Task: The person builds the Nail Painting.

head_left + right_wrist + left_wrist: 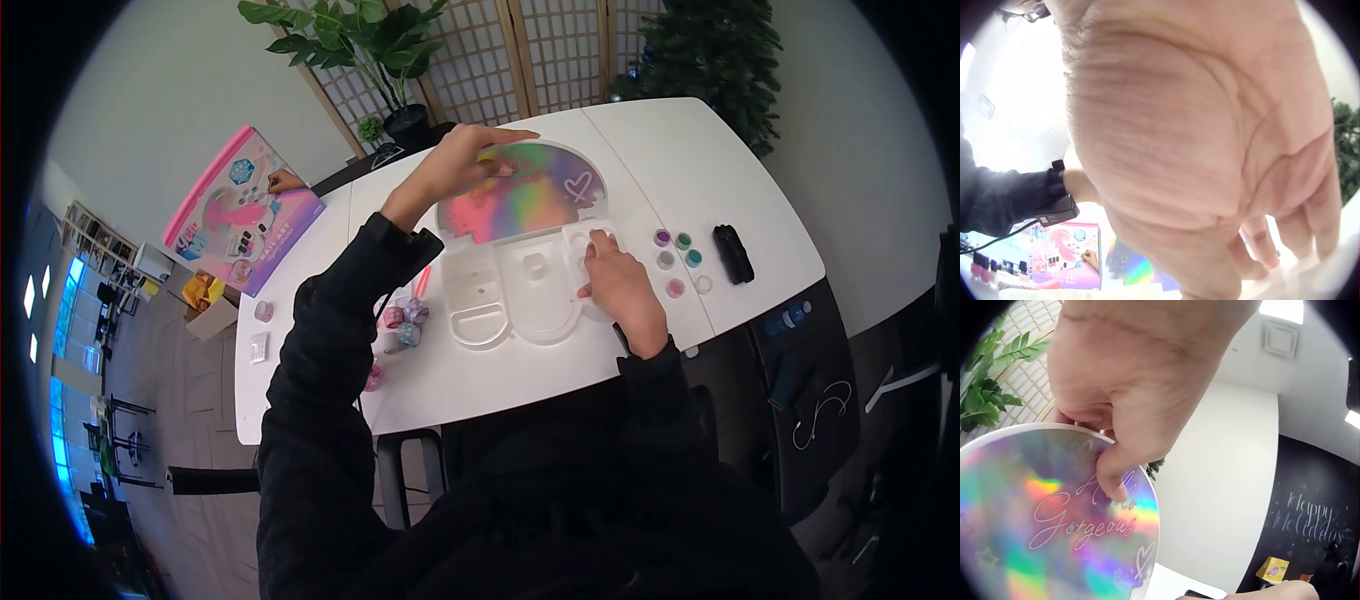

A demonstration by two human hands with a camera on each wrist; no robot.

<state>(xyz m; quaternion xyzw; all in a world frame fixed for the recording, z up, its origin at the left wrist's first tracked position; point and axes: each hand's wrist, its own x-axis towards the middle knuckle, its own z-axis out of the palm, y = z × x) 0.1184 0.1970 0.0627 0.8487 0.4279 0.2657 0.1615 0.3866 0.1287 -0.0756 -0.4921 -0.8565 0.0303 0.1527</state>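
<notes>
A white plastic case (pixel 555 302) with moulded compartments lies opened out on the table. Its lid (pixel 530 205) carries a shiny rainbow panel reading "Hello Gorgeous" with hearts and stars. My left hand (pixel 460 160) grips the lid's far rim; in the left wrist view the thumb (pixel 1112 475) lies over the panel and the other fingers go behind the edge. At the right side of the case, my right hand (pixel 625 288) touches the small compartment with fingers extended downward. The palm fills most of the right wrist view and hides what lies under the fingertips.
Several small glitter pots (pixel 693 258) and a black pouch (pixel 733 254) sit to the right. Bottles (pixel 405 325) with pink and grey tones stand left of the case. A nail art box (pixel 250 210) stands at the far left, near a small packet (pixel 259 347).
</notes>
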